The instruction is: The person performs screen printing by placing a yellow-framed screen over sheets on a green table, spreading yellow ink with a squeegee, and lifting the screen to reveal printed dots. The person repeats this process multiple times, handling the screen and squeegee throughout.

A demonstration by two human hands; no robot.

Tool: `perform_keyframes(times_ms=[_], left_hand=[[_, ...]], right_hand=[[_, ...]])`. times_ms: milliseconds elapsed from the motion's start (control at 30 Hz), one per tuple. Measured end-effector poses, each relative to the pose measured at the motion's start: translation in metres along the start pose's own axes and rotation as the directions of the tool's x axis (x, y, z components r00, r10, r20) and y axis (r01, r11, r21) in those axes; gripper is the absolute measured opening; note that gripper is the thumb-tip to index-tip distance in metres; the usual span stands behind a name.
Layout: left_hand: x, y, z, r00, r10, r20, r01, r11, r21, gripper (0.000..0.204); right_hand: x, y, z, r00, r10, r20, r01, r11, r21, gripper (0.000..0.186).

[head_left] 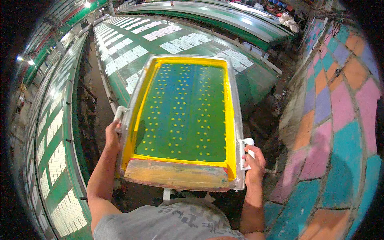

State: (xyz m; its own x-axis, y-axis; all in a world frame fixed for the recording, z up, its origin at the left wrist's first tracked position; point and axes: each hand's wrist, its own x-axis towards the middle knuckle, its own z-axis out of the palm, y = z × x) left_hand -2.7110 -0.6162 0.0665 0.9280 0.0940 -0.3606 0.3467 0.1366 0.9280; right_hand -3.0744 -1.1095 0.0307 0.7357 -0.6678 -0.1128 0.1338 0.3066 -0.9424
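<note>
Yellow paint [230, 120] on a screen [190, 120] held at two sides

We have the screen in front of our grey shirt [160, 224], near the end of the green table [256, 86]; if it touches the table, we cannot tell. Our left hand [113, 134] is closed around the left white handle [119, 113], and our right hand [254, 162] has its fingers curled on the right white handle [248, 142]. If we raise one side more than the other, the screen could tilt, and the paint, if wet, might drip. If we carry it too low, its edge could perhaps smear the white pieces [186, 42].
</note>
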Motion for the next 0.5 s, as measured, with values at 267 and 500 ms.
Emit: perform_keyframes(times_ms=[267,500], left_hand=[[0.018,-0.035,0.033,0.995,0.083,-0.058,-0.085,0.995,-0.048,0.055],[0.046,-0.038,0.141,0.988,0.078,-0.135,-0.086,0.995,-0.055,0.047]], right_hand=[[0.142,-0.015,-0.003,0.983,-0.009,0.186,0.025,0.996,-0.087,0.035],[0.241,-0.041,-0.034,0.977,-0.007,0.214,0.05,0.98,-0.195,0.037]])
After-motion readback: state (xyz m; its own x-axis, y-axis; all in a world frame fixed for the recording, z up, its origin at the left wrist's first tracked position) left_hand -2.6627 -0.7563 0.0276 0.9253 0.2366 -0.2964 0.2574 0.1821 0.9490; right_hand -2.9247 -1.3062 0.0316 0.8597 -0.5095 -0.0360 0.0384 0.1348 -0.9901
